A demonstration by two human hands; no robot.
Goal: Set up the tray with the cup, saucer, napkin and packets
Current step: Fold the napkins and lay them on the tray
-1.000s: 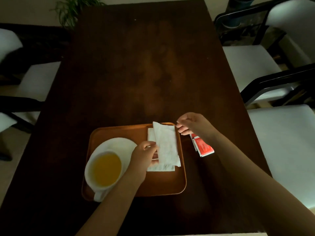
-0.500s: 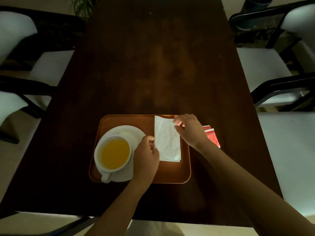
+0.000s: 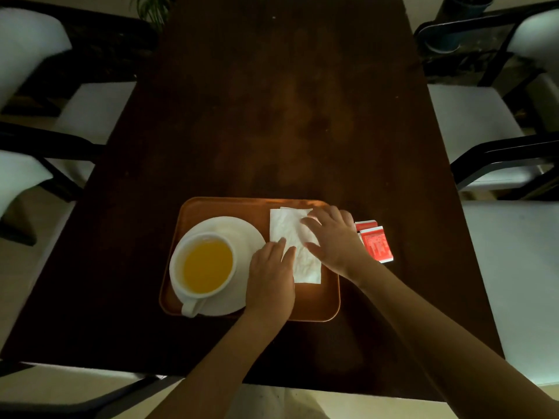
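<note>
An orange-brown tray [image 3: 314, 306] lies near the front edge of the dark table. On its left half a white cup [image 3: 205, 267] of yellow liquid stands on a white saucer [image 3: 242, 234]. A folded white napkin [image 3: 287, 228] lies flat on the tray's right half. My left hand [image 3: 272, 279] rests flat on the napkin's near left part, fingers together. My right hand [image 3: 332, 240] presses its far right part with fingers spread. Red packets [image 3: 376, 244] lie on the table just right of the tray, beside my right wrist.
The dark wooden table [image 3: 287, 116] stretches away beyond the tray. White-cushioned chairs with black frames stand on the left [image 3: 90, 116] and on the right [image 3: 472, 122]. A potted plant [image 3: 151, 7] shows at the far left end.
The napkin, held up and half folded a second ago, now lies flat on the tray. Both hands have come down onto it and flattened out.
</note>
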